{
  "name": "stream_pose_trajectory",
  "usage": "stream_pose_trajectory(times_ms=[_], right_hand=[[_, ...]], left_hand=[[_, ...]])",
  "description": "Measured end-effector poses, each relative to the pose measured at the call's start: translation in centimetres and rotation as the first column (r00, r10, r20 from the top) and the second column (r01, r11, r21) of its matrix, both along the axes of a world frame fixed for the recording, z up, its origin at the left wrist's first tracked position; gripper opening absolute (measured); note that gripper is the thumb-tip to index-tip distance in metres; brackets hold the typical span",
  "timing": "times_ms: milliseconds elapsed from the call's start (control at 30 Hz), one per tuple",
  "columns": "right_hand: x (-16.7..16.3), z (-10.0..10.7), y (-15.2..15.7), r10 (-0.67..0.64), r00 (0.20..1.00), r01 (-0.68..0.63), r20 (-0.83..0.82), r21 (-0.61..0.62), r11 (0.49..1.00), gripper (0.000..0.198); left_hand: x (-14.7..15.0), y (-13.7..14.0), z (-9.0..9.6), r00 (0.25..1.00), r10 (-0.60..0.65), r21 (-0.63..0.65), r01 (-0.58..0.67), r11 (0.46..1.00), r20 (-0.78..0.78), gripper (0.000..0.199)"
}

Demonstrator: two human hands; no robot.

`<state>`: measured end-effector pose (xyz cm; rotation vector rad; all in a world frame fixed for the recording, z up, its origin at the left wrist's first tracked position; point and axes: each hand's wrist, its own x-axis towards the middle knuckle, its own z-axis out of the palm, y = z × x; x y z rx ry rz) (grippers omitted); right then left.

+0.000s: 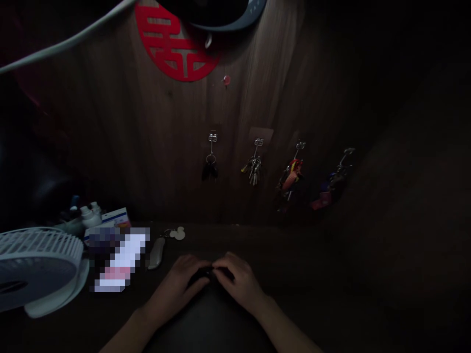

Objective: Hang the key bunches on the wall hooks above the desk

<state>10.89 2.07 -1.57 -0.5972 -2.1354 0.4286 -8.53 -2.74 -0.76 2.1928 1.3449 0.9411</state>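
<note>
My left hand [184,278] and my right hand [238,280] meet low in the middle of the view, over a dark surface. Their thumbs and fingers are closed towards each other around something small and dark with a faint glint; it is too dim to name. To the left of my left hand lies a pale oblong object [157,253], with a key ring bearing light rounded tags [178,233] just beyond it.
A white fan [40,264] stands at the left, near white bottles [90,214] and a box [117,216]. Bunches of keys [253,169] hang from hooks on the wooden wall [176,127]. A red cut-out ornament [180,63] and a pale cable [73,39] are above.
</note>
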Motion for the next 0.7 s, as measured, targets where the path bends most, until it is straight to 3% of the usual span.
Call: stream_pose_trajectory(times_ms=[200,333,533,700], right_hand=[[-0.8,0.0,-0.8,0.026,0.998,-0.02,-0.058,0.087,0.996,0.007],[-0.6,0.0,-0.6,-0.003,0.999,0.008,-0.045,0.098,0.995,0.008],[0.2,0.2,0.1,-0.069,0.997,0.067,-0.024,-0.066,0.996,0.013],[0.9,0.0,1.3,-0.139,0.99,0.144,0.037,-0.22,0.965,0.017]], left_hand=[[0.5,-0.1,0.0,0.995,-0.009,0.007,0.009,1.0,0.095,0.008],[0.6,-0.1,0.0,0.992,0.004,-0.023,-0.002,1.0,0.127,0.012],[0.6,0.0,0.2,0.977,0.078,-0.132,-0.053,0.99,0.196,0.02],[0.5,0.2,1.0,0.893,0.234,-0.273,-0.133,0.953,0.385,0.029]])
